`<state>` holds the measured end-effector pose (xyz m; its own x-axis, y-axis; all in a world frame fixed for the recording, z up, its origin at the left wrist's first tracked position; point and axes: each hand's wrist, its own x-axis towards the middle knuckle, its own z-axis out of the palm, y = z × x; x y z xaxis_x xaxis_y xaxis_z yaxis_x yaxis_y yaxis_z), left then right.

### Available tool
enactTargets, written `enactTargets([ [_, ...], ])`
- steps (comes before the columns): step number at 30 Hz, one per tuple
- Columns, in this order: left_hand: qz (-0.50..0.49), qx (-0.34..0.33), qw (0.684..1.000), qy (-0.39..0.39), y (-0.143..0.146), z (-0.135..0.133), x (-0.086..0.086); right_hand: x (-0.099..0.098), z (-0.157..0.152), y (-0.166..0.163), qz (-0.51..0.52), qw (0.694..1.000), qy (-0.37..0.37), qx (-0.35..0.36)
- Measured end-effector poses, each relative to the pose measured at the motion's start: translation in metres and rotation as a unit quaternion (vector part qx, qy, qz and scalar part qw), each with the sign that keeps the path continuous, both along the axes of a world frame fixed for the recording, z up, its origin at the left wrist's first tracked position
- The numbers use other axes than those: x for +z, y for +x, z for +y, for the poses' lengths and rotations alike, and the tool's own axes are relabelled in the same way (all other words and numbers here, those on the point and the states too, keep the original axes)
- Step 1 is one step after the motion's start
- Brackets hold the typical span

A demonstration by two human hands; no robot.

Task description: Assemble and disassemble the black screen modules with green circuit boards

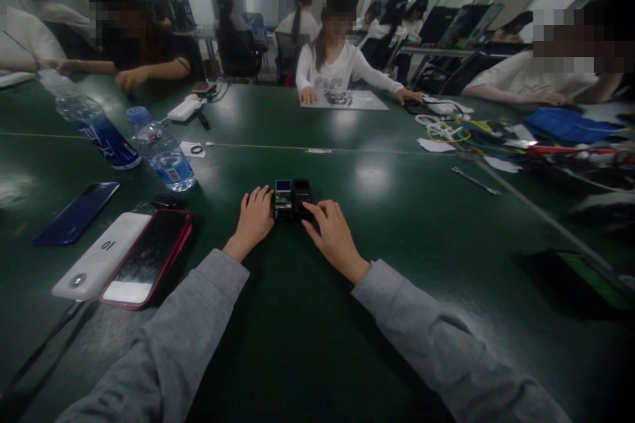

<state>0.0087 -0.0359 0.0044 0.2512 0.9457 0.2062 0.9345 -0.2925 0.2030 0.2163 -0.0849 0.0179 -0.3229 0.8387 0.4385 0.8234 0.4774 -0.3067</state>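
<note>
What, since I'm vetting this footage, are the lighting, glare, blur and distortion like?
Head view: dim overall, with pale glare on the green table; head view: the tangled cables at the right look smeared, while the left hand and right hand are clearer; head view: the leftmost bottle leans outward, likely wide-angle distortion.

In front of you on the worktop [307, 317], a small device [284, 201] shows a screen above exposed circuitry; just to its right sits a black casing [302, 194], its length pointing away from you.
</note>
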Motion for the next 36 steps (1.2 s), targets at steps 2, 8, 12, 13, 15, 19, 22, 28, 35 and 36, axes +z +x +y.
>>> enactTargets([
  [2, 0.001, 0.0, 1.0, -0.001, 0.0, 0.0, 0.0, 0.0, 0.001, 0.0, 0.001, 1.0, -0.007, 0.005],
  [8, -0.002, 0.001, 1.0, 0.005, 0.001, -0.001, 0.002, 0.002, 0.0, 0.002, 0.007, 1.0, -0.012, 0.014],
  [12, -0.002, -0.004, 1.0, 0.008, 0.0, -0.002, 0.002, 0.002, 0.001, 0.002, 0.018, 1.0, -0.018, 0.012],
  [13, -0.002, -0.004, 1.0, 0.007, 0.0, -0.002, 0.002, 0.001, 0.001, 0.002, 0.02, 1.0, -0.019, 0.014],
  [15, -0.002, -0.004, 1.0, 0.006, 0.0, -0.001, 0.002, 0.001, 0.001, 0.002, 0.024, 0.999, -0.023, 0.017],
  [19, -0.001, -0.003, 1.0, 0.002, 0.0, 0.0, 0.001, 0.0, 0.001, 0.003, 0.041, 0.998, -0.039, 0.021],
  [22, -0.001, -0.004, 1.0, 0.0, 0.0, 0.0, 0.001, -0.001, 0.001, 0.003, 0.047, 0.998, -0.045, 0.016],
  [28, 0.003, -0.004, 1.0, 0.001, -0.001, 0.001, -0.002, 0.002, 0.0, 0.004, 0.059, 0.997, -0.051, 0.015],
  [35, 0.002, 0.003, 1.0, 0.006, 0.001, 0.0, -0.001, -0.007, 0.005, 0.005, 0.09, 0.995, -0.04, 0.0],
  [36, 0.002, 0.002, 1.0, 0.004, 0.001, 0.0, -0.001, -0.008, 0.006, 0.006, 0.094, 0.995, -0.043, -0.002],
])
